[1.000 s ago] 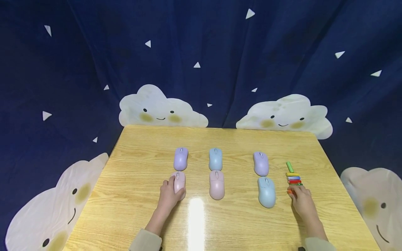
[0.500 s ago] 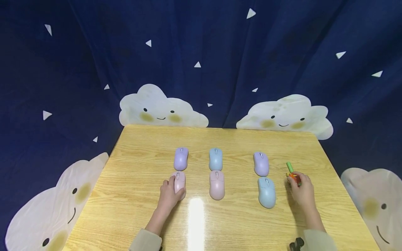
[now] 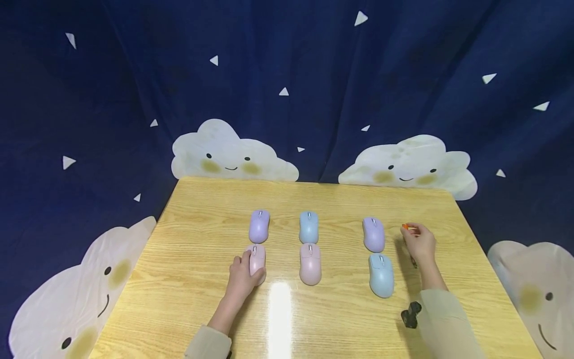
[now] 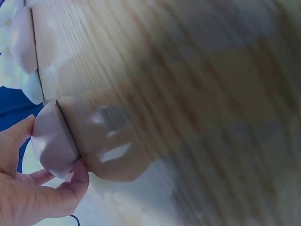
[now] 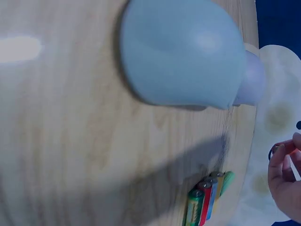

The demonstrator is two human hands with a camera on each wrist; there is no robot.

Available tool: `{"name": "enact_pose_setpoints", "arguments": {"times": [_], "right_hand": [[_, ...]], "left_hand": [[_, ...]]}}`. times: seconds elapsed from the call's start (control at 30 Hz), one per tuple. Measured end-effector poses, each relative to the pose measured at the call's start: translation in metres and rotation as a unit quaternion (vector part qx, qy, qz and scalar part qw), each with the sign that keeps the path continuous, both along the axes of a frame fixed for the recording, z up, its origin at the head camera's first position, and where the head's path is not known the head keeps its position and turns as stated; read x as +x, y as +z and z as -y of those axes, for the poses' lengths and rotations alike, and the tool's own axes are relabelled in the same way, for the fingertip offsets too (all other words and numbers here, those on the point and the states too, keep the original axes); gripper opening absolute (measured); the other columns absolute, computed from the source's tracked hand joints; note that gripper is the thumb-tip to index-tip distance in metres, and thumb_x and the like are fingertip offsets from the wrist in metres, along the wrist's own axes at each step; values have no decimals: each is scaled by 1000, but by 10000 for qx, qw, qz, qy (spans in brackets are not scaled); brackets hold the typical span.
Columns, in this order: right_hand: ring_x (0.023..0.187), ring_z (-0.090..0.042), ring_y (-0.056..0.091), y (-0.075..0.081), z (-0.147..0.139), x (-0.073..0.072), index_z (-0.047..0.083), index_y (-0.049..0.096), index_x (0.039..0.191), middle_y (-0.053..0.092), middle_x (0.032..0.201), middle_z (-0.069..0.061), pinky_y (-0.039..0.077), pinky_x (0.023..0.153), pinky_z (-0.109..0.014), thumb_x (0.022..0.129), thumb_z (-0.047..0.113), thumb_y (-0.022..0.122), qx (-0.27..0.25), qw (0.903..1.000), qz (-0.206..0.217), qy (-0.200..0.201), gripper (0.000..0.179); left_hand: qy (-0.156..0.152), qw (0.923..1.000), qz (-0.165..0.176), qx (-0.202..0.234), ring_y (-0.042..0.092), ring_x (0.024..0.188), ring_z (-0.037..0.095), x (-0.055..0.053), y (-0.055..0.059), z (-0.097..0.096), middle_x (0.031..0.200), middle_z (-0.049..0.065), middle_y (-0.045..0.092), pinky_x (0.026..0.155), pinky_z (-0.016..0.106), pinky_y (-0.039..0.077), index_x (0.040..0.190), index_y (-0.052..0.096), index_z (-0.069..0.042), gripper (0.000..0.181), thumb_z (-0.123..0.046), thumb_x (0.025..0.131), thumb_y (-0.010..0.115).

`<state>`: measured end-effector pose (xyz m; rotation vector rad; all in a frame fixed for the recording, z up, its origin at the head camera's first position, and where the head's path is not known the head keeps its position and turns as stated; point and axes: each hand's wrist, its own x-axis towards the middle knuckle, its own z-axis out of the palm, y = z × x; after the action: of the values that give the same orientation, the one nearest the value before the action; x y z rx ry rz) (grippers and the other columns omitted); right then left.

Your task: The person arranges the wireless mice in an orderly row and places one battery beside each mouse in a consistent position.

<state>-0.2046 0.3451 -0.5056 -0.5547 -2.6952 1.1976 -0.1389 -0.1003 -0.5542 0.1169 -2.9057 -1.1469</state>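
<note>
In the head view my left hand [image 3: 242, 275] holds a pink computer mouse [image 3: 257, 253] by its sides on the table; the left wrist view shows thumb and fingers around this mouse [image 4: 52, 141]. My right hand [image 3: 420, 244] pinches a small orange battery [image 3: 405, 227] above the table, right of the rear purple mouse [image 3: 374, 234]. Under the right arm lies a row of batteries, mostly hidden in the head view. The right wrist view shows a dark green battery [image 5: 194, 207], a red one [image 5: 206, 200], a blue one, a yellow one and a light green one [image 5: 227, 181].
More mice stand in front-to-back pairs on the wooden table [image 3: 341, 319]: a purple mouse [image 3: 259, 226] behind the held one, a blue mouse [image 3: 309, 227] behind a pink mouse [image 3: 310, 264], and a blue mouse [image 3: 381, 275] at right. A dark blue curtain [image 3: 314, 60] hangs behind.
My right hand has picked up the orange battery from the front of the row and carried it up and toward the table's back. My left hand stays on the pink mouse.
</note>
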Motion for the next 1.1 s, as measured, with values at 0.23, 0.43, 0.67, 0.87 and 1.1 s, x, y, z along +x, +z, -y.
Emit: {"name": "enact_pose_setpoints", "arguments": {"times": [0.23,0.43,0.67,0.87,1.1], "right_hand": [[56,-4,57,-3,-1,-24,-8,51,121,60,82,-11,49,52,-22,90,20,56,-765,9965,307,117,41],[62,-11,62,-16,-2,-36,-13,52,115,64,79,-14,54,61,-29,88,13,56,-1132,9916,571,256,37],[59,-8,60,-36,-1,-42,-15,54,111,64,73,-6,54,61,-29,85,15,59,-1163,9875,1042,202,40],[54,-8,60,-44,0,-45,-15,55,108,61,65,-3,53,56,-26,84,13,61,-1146,9874,1085,-62,37],[59,-13,62,-47,5,-44,-14,57,107,65,81,-20,53,55,-25,84,11,60,-765,9911,1078,-175,34]], "left_hand": [[35,10000,41,-36,47,87,35,-1,-1,1,99,23,47,68,45,47,128,43,3,65,-26,77,71],[53,10000,56,23,47,88,36,-1,0,0,99,23,46,69,47,47,129,43,4,66,-25,77,71],[87,10000,17,23,47,88,37,-1,-1,-1,100,24,46,69,47,47,129,43,4,66,-25,77,72],[106,9999,45,26,47,88,36,-1,0,-1,101,24,46,69,47,46,129,43,3,66,-25,77,71],[50,10000,-6,-32,47,86,36,-1,-1,-1,99,24,46,68,47,46,128,43,4,65,-25,77,71]]}}
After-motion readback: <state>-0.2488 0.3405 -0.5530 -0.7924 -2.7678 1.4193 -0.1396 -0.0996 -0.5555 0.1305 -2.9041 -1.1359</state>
